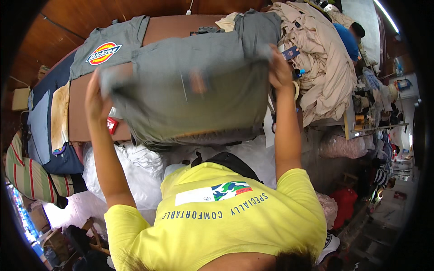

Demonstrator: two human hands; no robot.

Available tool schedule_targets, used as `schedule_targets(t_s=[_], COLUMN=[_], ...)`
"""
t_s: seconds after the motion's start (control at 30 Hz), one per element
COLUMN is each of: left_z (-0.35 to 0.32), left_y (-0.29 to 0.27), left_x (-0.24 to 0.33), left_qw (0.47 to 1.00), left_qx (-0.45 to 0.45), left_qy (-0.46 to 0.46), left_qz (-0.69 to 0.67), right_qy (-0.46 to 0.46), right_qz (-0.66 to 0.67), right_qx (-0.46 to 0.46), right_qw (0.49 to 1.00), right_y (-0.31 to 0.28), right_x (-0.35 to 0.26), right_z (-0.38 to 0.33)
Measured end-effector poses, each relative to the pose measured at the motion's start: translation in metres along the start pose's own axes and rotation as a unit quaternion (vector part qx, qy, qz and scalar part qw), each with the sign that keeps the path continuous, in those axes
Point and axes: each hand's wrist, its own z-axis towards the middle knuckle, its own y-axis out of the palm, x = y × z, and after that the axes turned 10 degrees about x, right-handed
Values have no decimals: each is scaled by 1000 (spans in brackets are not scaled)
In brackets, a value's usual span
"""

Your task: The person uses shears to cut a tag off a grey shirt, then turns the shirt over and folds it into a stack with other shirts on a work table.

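Observation:
I hold a grey garment [194, 90] stretched out in front of me over a brown table [169, 27]. My left hand [93, 97] grips its left edge and my right hand [280, 67] grips its right edge, both arms raised. The cloth hangs folded and slightly blurred, hiding the middle of the table. Behind it another grey T-shirt [113, 47] with an oval coloured logo lies flat on the table. My yellow shirt [217, 217] fills the lower part of the view.
A heap of beige garments [325, 63] covers the table's right end, with a person in a blue top [348, 38] behind it. White plastic bags [140, 171] lie below the table edge. Dark blue cloth [45, 122] and a striped bag [31, 176] sit left.

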Motion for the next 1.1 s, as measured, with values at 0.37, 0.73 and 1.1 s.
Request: schedule_targets(t_s=[0.37,0.73,1.1], left_z=[-59,6,226], left_y=[-28,61,137], left_x=[-54,75,105], left_qw=[796,977,999], left_qx=[-121,-100,-13], left_qy=[-187,153,16], left_qz=[563,112,-25], right_qy=[213,-154,-268], right_qz=[-184,-156,-91], right_qx=[33,42,209], right_qw=[959,975,936], right_y=[-5,53,6], right_x=[67,-112,-171], right_z=[-83,-3,210])
